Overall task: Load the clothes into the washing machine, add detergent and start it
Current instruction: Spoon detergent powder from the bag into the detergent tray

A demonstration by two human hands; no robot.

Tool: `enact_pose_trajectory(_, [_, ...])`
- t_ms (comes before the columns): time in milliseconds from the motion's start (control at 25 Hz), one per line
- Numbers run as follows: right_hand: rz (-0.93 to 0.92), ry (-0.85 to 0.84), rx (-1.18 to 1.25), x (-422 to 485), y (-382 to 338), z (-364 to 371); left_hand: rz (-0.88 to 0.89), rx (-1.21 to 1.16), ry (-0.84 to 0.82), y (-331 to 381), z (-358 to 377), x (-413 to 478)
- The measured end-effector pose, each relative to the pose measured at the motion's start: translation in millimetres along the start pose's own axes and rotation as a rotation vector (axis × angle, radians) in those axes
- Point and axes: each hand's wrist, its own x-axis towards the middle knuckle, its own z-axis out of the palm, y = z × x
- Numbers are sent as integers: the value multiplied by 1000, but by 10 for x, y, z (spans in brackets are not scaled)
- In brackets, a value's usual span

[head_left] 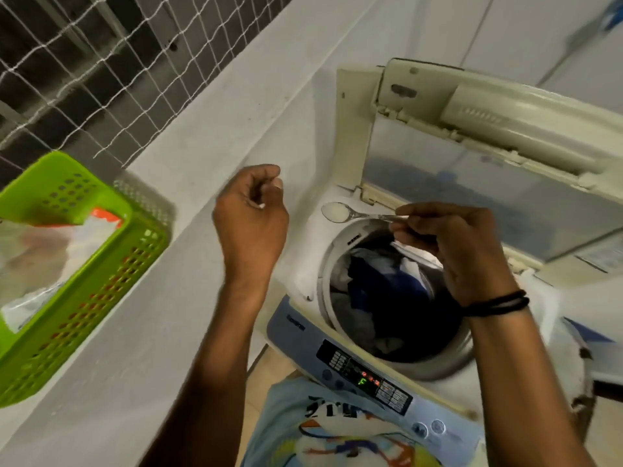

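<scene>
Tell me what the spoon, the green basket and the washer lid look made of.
Spoon: likely steel, polished, with bright glints on the handle. Basket: moulded plastic, glossy green, perforated walls. Lid: cream plastic, yellowed, around a clear-looking window, glass or plastic.

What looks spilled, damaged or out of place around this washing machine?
Nothing looks spilled: the right hand holds the spoon level, powder heaped, its bowl beyond the drum rim rather than above the clothes. The washing machine shows dark, chipped-looking patches on its right edge, possibly rust.
</scene>
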Motion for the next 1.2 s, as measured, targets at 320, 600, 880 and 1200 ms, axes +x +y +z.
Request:
enact_pose_trajectory(320, [32,267,165,352,608,-843,-8,170,-397,-360,1213,-314])
enact_pose_trajectory(600, [144,558,123,679,1372,-1348,-147,319,-661,-799,2004,-561])
enact_pose_trajectory(880, [-86,671,-523,680,1650,-1197,-154,499,-789,-1055,2224,-703])
enact_pose_trajectory(1200, [-398,654,-743,615,1740,-1080,-174,497,-793,-1048,2185,-718])
